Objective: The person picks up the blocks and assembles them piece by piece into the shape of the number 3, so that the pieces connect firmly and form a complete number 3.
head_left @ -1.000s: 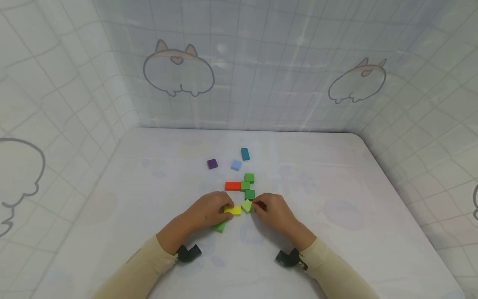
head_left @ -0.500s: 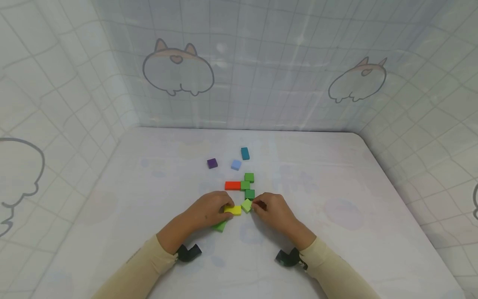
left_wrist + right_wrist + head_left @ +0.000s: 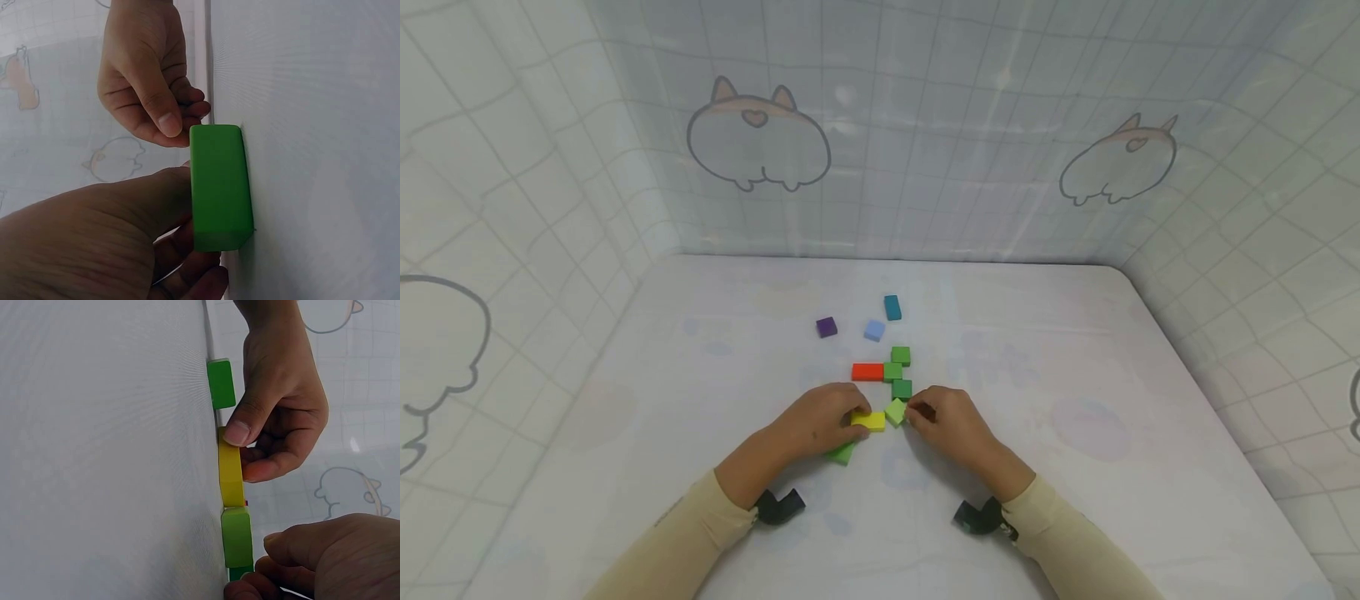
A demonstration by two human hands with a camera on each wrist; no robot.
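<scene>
On white table point(image 3: 1037, 350), pinching yellow block point(image 3: 872, 422) in left hand point(image 3: 822, 421), apparently to steady it against lime block point(image 3: 895, 412), touched by right hand point(image 3: 951, 421), though cannot tell whether pinched.

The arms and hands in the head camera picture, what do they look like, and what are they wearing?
The long, pale beige cloth left sleeve has a thin dark marking; the right sleeve is pale beige cloth too. There's a small, black, bent device on the left wrist, and a matching black device on the right. The left hand and right hand wear no gloves.
</scene>
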